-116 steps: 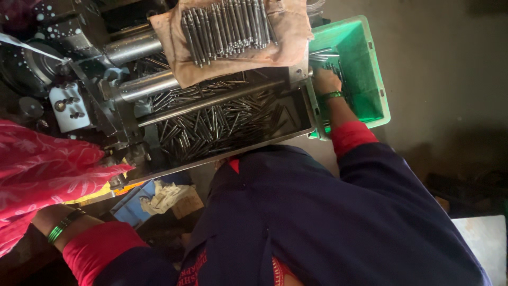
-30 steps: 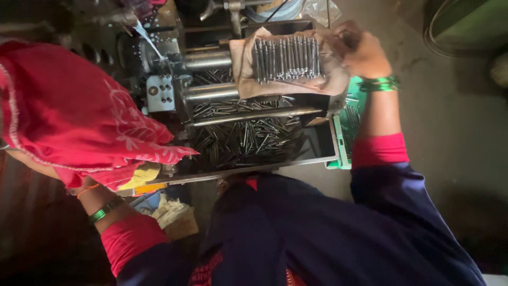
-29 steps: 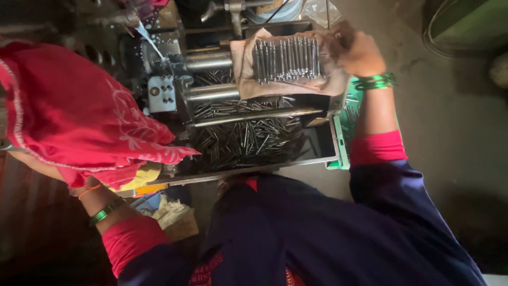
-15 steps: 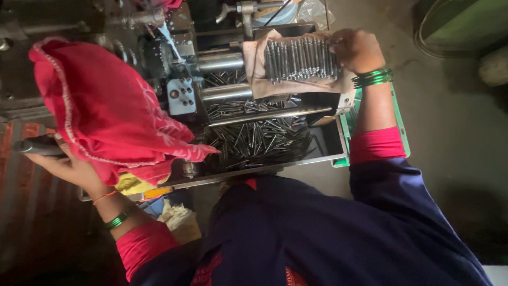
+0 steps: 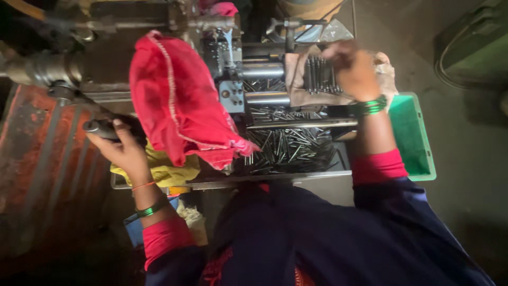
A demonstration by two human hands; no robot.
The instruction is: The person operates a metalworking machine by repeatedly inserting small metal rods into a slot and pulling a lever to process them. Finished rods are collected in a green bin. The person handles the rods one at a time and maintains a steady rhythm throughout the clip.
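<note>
Meanwhile the left hand (image 5: 123,151) grips a dark lever handle (image 5: 99,127), the right hand (image 5: 353,71) rests curled on metal rods (image 5: 319,74).

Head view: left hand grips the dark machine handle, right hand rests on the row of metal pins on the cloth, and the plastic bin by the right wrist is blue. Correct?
Not quite: the plastic bin is green, as the head view shows. The left hand does grip the dark handle, and the right hand does rest on the pins on the cloth.
</note>
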